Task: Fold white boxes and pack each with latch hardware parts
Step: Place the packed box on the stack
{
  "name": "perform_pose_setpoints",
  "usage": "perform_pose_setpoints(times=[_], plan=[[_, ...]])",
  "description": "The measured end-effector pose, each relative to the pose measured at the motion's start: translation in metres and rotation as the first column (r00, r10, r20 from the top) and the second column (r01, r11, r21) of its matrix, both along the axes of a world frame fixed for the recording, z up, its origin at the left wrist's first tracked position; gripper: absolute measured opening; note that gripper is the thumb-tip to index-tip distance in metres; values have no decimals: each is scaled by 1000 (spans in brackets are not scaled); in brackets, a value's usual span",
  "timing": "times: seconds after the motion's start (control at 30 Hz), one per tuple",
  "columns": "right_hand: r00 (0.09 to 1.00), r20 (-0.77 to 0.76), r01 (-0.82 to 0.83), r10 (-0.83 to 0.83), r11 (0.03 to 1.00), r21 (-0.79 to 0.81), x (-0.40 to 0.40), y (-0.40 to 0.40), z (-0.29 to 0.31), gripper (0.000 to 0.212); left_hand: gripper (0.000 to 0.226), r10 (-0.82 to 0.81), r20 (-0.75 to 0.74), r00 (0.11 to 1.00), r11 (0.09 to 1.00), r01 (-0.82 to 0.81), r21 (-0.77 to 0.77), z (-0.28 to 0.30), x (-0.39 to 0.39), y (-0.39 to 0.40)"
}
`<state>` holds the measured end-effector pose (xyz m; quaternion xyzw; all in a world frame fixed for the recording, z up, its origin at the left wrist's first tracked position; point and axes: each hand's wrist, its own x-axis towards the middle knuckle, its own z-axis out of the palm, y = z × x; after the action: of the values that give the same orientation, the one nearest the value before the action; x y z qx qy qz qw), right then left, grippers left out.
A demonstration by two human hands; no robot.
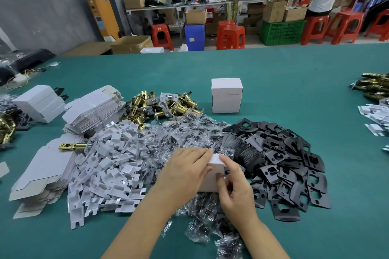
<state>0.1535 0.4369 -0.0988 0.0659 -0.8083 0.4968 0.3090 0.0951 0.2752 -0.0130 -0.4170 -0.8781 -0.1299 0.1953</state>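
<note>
On the green worktop (273,69), above the bagged screws (179,136), my left hand (185,171) and right hand (235,187) pinch a white box (214,167); I'd keep both grips square, pressing its flap flush.

Matt card box (212,171), glossy brass latches (166,104) — black matt plates (294,166)
</note>
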Motion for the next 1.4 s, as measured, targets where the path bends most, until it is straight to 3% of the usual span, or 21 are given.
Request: perform_pose_setpoints(times=[0.17, 0.27, 0.43, 0.6, 1.2, 1.4], plan=[[999, 34, -3, 4, 1000, -30, 1, -1, -1, 65, 46, 10, 0, 1000, 1000, -10, 19, 2, 0, 3], [980, 187, -44, 66, 992, -119, -1, 1, -2, 66, 45, 20, 31, 999, 999, -21, 38, 6, 0, 1], [957, 240, -121, 162, 977, -178, -3, 3, 3, 37, 39, 22, 230, 973, 996, -41, 82, 15, -4, -4], [957, 239, -123, 163, 977, -173, -2, 2, 6, 41, 35, 35, 360, 932, 995, -67, 77, 23, -10, -6], [950, 275, -102, 145, 981, -165, -3, 3, 3, 42, 40, 16, 338, 941, 1000, -17, 1, 24, -11, -9], [945, 295, -93, 139, 982, -165, -3, 4, 0, 39, 55, 10, 327, 945, 1000, -6, -15, 11, -1, -5]])
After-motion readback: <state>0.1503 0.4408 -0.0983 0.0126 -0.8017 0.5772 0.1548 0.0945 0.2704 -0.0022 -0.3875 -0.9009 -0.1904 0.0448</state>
